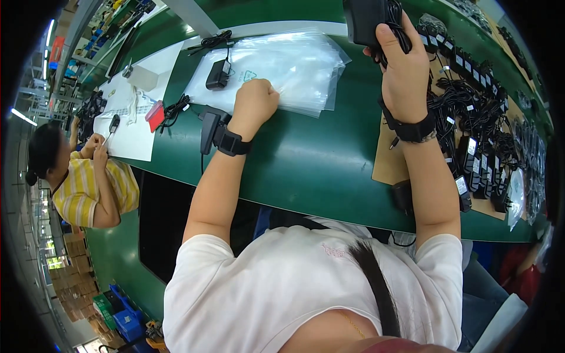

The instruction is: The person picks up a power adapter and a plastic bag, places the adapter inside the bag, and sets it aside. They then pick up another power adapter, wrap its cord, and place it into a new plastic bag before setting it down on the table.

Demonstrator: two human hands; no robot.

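A stack of clear plastic bags (300, 70) lies flat on the green table. My left hand (254, 105) is closed in a fist at the near edge of this stack; what its fingers hold, if anything, is hidden. On the bags beyond that fist rests a black power adapter (218, 75) with a cable. Raised at the far right, my right hand (406, 70) grips another black power adapter (364, 20), its coiled cable (397, 26) bundled under my fingers. Both wrists wear black straps, and the left one carries a black box (212, 130).
Rows of black adapters (471, 159) and coiled cables cover brown cardboard (385, 159) at the right. Loose cables (172, 112) and a red item (155, 116) lie on the left. A co-worker in a striped yellow shirt (88, 197) sits further left. A metal post (194, 17) stands behind.
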